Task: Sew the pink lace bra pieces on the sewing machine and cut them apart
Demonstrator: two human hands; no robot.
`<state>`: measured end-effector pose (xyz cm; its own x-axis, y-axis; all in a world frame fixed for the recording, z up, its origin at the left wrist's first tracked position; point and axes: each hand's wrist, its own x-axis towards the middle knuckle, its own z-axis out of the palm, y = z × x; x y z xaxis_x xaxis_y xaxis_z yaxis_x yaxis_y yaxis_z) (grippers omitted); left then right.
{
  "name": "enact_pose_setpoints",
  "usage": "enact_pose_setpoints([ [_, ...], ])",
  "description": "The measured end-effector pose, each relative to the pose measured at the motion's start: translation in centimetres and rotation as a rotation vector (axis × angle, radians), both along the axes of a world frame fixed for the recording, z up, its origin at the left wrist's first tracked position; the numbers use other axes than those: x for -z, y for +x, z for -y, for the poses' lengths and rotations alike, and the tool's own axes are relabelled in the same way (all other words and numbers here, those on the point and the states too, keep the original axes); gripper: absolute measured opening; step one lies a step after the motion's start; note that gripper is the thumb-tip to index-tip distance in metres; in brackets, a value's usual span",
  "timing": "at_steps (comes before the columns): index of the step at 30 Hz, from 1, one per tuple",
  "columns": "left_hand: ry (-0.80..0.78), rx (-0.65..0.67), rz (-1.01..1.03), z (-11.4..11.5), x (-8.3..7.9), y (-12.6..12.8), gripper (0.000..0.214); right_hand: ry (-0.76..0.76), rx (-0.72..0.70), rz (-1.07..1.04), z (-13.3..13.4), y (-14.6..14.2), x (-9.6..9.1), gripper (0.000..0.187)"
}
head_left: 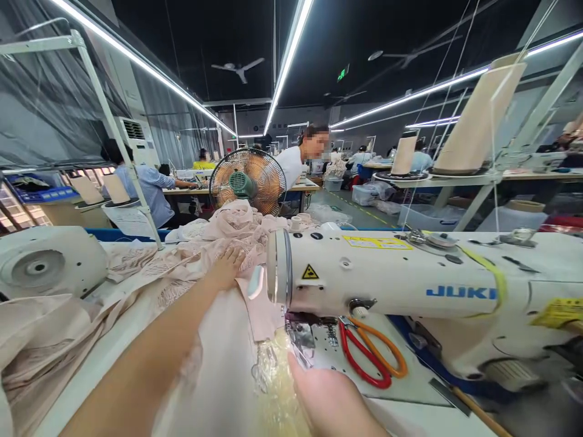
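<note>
My left hand (pixel 228 267) lies with its fingers stretched out on a heap of pale pink lace fabric (pixel 237 224), left of the sewing machine's head. My right hand (pixel 325 391) is at the front of the machine bed, closed at the edge of a yellowish see-through strip (pixel 276 370); only its thumb side shows, and the other fingers are hidden. Plain pink fabric (pixel 264 312) runs beneath the white sewing machine (pixel 364 267) near the needle area. Scissors (pixel 371 352) with red and orange handles lie on the bed, right of my right hand.
Behind the fabric stands a round fan (pixel 246 179), with a person in white (pixel 291 164) leaning beyond it. Thread cones (pixel 478 121) stand at the right. Another machine's end (pixel 50 261) sits at the left. A wooden-handled tool (pixel 478 413) lies at lower right.
</note>
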<state>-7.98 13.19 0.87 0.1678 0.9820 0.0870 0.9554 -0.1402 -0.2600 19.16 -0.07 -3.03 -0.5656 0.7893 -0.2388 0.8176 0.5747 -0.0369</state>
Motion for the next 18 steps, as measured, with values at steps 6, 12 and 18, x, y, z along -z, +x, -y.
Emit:
enact_pose_setpoints([
  [6,-0.012,-0.219,-0.007,11.8,-2.1,-4.5,0.058,0.001,-0.001,0.031,1.2,0.1,-2.8,0.077],
  [12,-0.134,-0.535,0.052,24.7,0.0,-7.2,0.037,0.047,-0.020,-0.075,1.2,0.1,-2.8,0.055],
  [18,0.218,-0.548,0.932,31.2,3.8,-4.3,0.037,0.128,0.085,-0.315,6.6,1.5,-2.4,0.035],
])
